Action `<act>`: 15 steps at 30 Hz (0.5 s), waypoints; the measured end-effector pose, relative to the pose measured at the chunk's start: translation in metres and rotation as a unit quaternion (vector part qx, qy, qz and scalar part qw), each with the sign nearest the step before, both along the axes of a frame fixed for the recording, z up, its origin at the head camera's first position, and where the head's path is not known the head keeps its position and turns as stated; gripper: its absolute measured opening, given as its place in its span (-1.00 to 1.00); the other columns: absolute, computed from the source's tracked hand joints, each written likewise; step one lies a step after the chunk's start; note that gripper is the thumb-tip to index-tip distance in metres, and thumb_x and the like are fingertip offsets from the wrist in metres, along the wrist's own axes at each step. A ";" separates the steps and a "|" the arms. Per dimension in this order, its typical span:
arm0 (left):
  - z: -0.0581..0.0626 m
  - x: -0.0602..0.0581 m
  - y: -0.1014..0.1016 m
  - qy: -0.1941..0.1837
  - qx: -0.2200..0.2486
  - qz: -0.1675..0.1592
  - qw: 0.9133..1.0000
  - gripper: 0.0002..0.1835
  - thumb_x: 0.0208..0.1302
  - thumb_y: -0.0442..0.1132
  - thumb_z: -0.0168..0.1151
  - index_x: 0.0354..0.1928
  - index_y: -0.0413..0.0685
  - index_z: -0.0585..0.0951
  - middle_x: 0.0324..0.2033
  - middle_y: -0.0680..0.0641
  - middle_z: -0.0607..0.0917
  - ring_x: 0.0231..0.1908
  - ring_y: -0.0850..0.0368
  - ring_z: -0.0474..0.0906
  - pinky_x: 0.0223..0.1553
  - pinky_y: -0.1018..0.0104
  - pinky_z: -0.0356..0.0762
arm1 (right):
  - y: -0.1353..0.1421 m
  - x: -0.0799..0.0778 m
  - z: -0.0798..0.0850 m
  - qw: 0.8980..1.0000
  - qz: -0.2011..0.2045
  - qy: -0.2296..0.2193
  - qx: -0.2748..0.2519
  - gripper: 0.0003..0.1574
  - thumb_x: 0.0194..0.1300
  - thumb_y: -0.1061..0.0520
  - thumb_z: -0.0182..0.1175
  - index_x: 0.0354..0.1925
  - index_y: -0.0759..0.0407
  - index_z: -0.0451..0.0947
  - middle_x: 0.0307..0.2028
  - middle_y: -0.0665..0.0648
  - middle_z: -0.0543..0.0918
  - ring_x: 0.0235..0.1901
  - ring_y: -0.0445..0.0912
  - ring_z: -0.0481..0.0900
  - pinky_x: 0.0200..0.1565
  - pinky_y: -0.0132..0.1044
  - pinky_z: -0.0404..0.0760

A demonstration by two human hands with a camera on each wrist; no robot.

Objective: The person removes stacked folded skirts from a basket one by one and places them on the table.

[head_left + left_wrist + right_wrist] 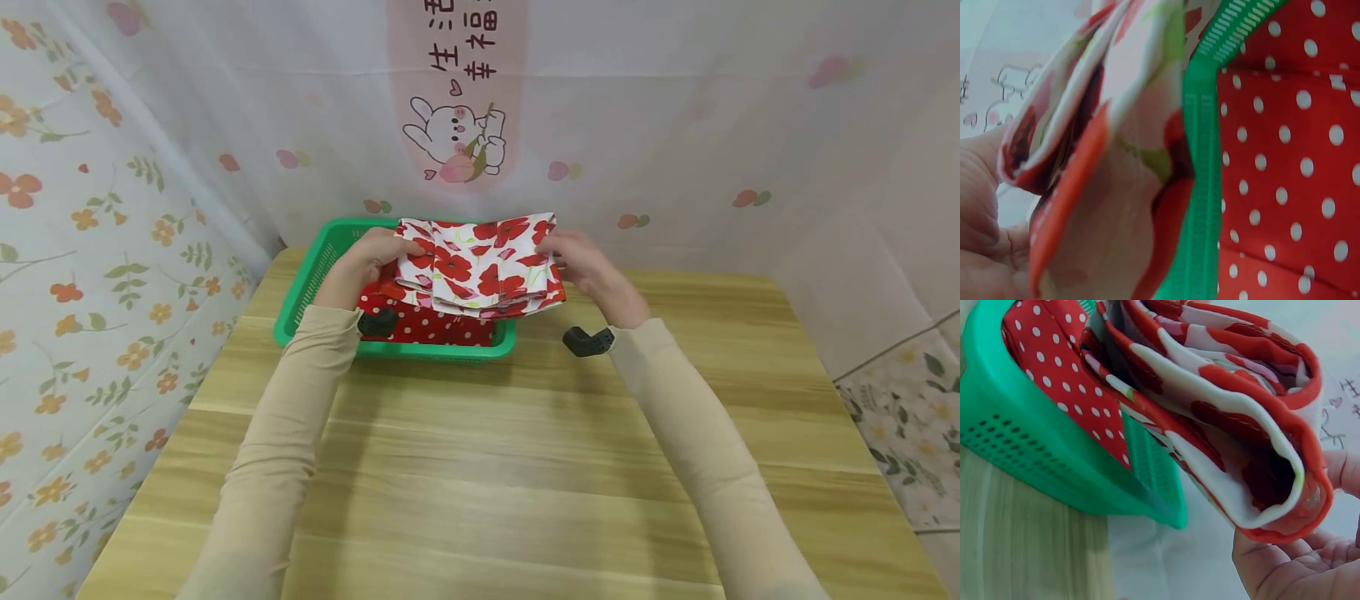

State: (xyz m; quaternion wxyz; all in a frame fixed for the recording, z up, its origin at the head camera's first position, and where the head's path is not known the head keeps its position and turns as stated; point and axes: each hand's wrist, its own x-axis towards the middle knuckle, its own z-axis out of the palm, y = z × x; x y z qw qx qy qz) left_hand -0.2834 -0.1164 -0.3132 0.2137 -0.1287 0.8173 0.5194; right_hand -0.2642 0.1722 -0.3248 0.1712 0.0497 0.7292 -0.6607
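A folded white cloth (480,262) printed with red poppies is held up over the green plastic basket (298,292). My left hand (367,258) grips its left end, thumb on top. At the other end, my right hand (588,265) pinches the cloth between thumb and fingers. In the right wrist view, the stacked, rounded folds of the poppy cloth (1222,412) show from the side, with the right hand (1300,565) under and behind them. A red cloth with white dots (442,332) lies inside the basket, partly hidden beneath the poppy cloth.
The basket stands at the back left of a wooden table (480,467), close to a white curtain (637,125) with a rabbit print. Another flowered curtain (112,292) hangs along the left. Black wrist pieces (588,342) stick out below each hand.
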 end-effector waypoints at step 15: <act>0.002 0.006 0.045 0.013 0.052 -0.014 0.998 -0.49 0.23 -0.18 0.20 0.17 -0.23 0.36 0.08 -0.16 0.49 0.04 -0.01 0.45 0.08 0.18 0.44 | 0.053 0.018 0.008 0.999 -0.017 0.026 -0.023 -0.52 0.32 0.21 -0.03 0.18 0.35 0.26 -0.27 0.00 0.54 -0.34 -0.20 0.55 -0.29 -0.41 0.56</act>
